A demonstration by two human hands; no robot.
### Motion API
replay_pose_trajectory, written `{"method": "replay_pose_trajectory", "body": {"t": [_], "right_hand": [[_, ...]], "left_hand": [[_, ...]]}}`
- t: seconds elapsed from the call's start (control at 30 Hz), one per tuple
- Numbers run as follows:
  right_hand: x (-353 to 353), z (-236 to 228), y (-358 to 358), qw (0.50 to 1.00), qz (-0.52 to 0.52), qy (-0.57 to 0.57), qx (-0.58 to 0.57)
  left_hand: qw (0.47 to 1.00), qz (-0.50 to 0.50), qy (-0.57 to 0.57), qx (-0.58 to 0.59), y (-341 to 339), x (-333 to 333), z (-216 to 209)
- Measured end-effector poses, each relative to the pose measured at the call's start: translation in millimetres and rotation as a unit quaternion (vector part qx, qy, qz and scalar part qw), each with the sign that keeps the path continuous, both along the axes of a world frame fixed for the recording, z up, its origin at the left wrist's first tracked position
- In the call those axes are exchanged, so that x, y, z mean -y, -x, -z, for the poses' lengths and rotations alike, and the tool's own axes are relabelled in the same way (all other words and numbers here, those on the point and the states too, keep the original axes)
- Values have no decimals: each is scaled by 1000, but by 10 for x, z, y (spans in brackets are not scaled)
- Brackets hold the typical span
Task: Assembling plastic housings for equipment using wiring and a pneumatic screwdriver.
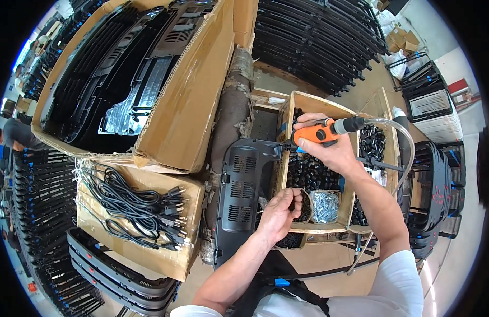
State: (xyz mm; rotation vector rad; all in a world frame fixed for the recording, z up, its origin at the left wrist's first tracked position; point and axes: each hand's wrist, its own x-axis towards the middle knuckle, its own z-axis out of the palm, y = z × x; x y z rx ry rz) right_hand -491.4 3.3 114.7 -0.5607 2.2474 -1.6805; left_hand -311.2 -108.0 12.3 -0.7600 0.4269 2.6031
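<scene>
My right hand (337,153) is wrapped round an orange power screwdriver (314,135) with a clear hose (405,138) at its black rear end. The tool's tip is by the upper end of a black vented plastic cover (241,185); I cannot tell whether they touch. Fingers curled together, my left hand (276,215) is beside a small container of black screws (306,205); what it holds, if anything, is hidden. Silver screws (325,207) fill a clear-walled compartment beside that container. Both stand in a wooden box (317,228) with many black plastic parts (309,173).
Left of the cover runs a worn, padded beam (235,100). Black power cords (141,208) lie on a cardboard box (183,259). Behind them an open carton (186,105) holds black panels (99,74). Black frames (318,42) are stacked at the back; black covers (117,277) are piled front left.
</scene>
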Motion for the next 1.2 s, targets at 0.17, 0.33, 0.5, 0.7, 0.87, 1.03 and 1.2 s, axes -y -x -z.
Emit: {"method": "replay_pose_trajectory", "body": {"t": [0.17, 0.33, 0.5, 0.7, 0.87, 1.03, 1.2], "right_hand": [[106, 23, 30, 999, -14, -44, 5], [114, 98, 105, 988, -57, -132, -64], [149, 102, 114, 989, -68, -129, -21], [84, 97, 119, 991, -73, -109, -18], [103, 99, 78, 997, -51, -51, 11], [54, -200, -56, 998, -55, 18, 15], [148, -191, -56, 997, -72, 27, 9]], "left_hand": [[993, 22, 119, -10, -49, 26, 198], [989, -16, 144, 28, 21, 47, 170], [992, -33, 118, 3, 108, 189, 223], [996, -61, 55, 36, 329, 210, 263], [994, -100, 20, 49, 566, 217, 246], [978, -181, -40, 92, 904, 187, 187], [961, -226, -148, 54, 1006, 304, 284]]}}
